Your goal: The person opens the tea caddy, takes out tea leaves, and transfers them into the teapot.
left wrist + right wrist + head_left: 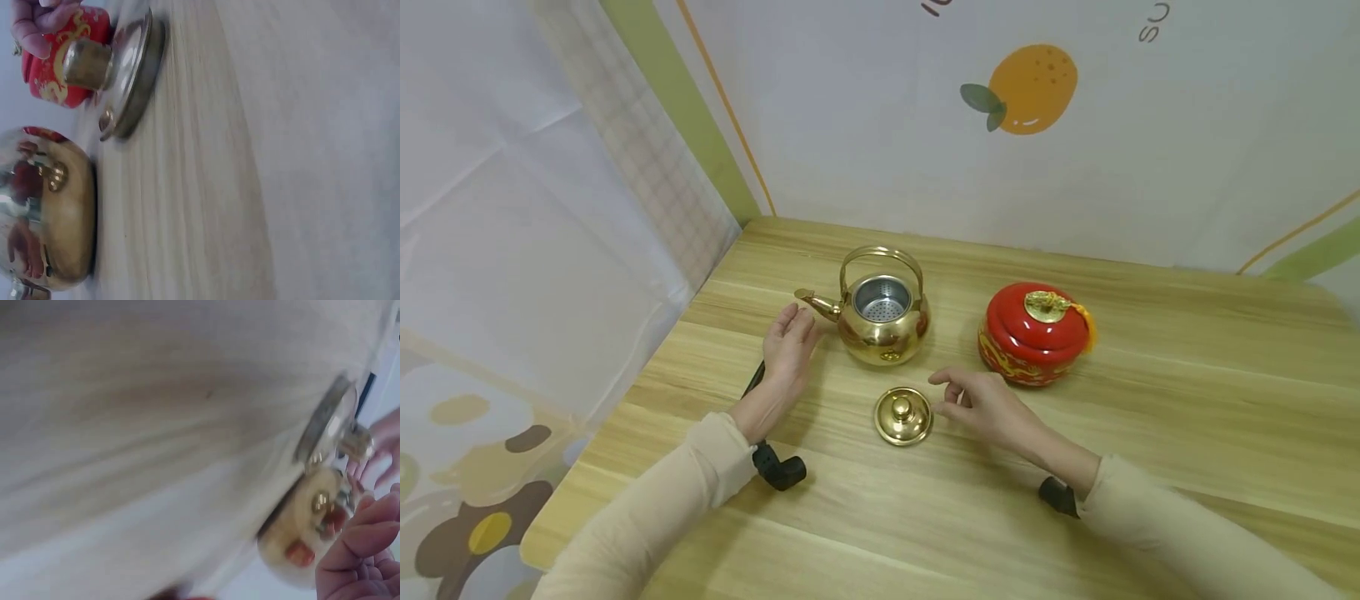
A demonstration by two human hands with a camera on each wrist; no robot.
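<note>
A gold teapot (883,337) stands upright with its arched handle raised and its mouth uncovered, showing a metal strainer (882,300) inside. Its round gold lid (903,417) lies knob up on the table in front of it. Close by the spout is my left hand (790,346), fingers relaxed and holding nothing. My right hand (981,404) hovers just right of the lid, thumb and forefinger apart, with nothing between them. In the right wrist view the lid (328,419) and the right fingers (359,550) show side by side, apart.
A red lidded jar (1033,333) with gold dragons and a yellow tassel stands right of the teapot. Black camera mounts (781,468) hang at both wrists. Behind the wooden table (850,517) is a white cloth backdrop (865,125) with a printed orange fruit.
</note>
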